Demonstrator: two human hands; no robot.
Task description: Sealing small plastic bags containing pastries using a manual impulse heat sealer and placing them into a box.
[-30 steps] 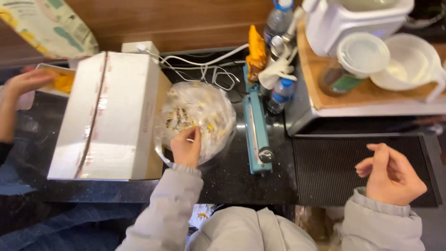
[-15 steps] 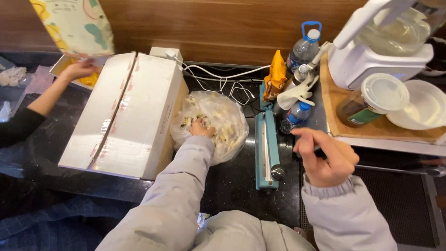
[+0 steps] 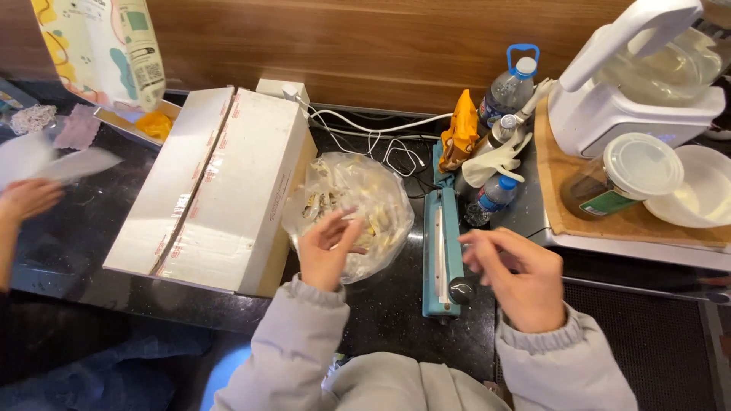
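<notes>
My left hand (image 3: 329, 250) hovers over the near side of a clear plastic bag (image 3: 356, 199) full of pale yellowish pieces, its fingers spread and holding nothing I can make out. My right hand (image 3: 516, 275) is blurred, just right of the teal heat sealer (image 3: 442, 259), fingers loosely curled and apart, close to the sealer's black knob. Whether it pinches anything small cannot be told. The bag lies between the sealer and a white cardboard box (image 3: 217, 190).
Another person's hand (image 3: 29, 199) holds a thin clear sheet at far left. Behind are water bottles (image 3: 509, 90), a yellow pouch (image 3: 461, 131), white cables (image 3: 373, 133), a white appliance (image 3: 636, 84), a lidded jar (image 3: 620, 176) and a white bowl (image 3: 697, 196) on a wooden board.
My left hand lifted off the bag and opened. My right hand swung in from the far right to beside the sealer. The other person's hand pulled back from the yellow item.
</notes>
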